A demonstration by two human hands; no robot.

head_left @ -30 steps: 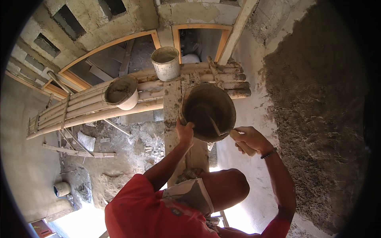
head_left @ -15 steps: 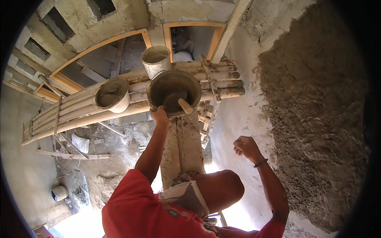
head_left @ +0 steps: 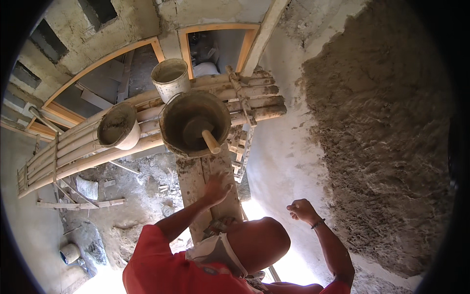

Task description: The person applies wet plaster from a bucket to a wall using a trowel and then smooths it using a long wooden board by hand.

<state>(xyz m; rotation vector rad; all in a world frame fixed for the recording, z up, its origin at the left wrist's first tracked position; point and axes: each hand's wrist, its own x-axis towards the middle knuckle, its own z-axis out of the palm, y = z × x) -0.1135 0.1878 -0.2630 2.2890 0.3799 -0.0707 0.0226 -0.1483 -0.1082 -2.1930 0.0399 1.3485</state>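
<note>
A dark, mortar-stained bucket [head_left: 175, 117] stands where bamboo poles [head_left: 63, 161] meet a board [head_left: 193, 174], a trowel [head_left: 210, 141] inside with its wooden handle toward me. My left hand [head_left: 215, 188], slightly blurred, is below the bucket over the board, fingers apart and empty. My right hand [head_left: 301, 210] is raised to the lower right, fingers curled, with nothing visible in it. My bent knee [head_left: 259, 240] is beneath my arms.
Two white buckets [head_left: 166, 84] [head_left: 129, 137] share the bamboo scaffold. A rough plastered wall [head_left: 372, 171] rises at right, a smoother wall [head_left: 22, 220] at left. Orange-framed openings [head_left: 247, 49] are beyond the scaffold. The rubble-strewn floor [head_left: 132, 230] lies below, with a container [head_left: 71, 252].
The dark bucket has moved left onto the scaffold, and my left hand has let go and drawn back. My right hand has left the trowel, which rests in the bucket, and dropped lower.
</note>
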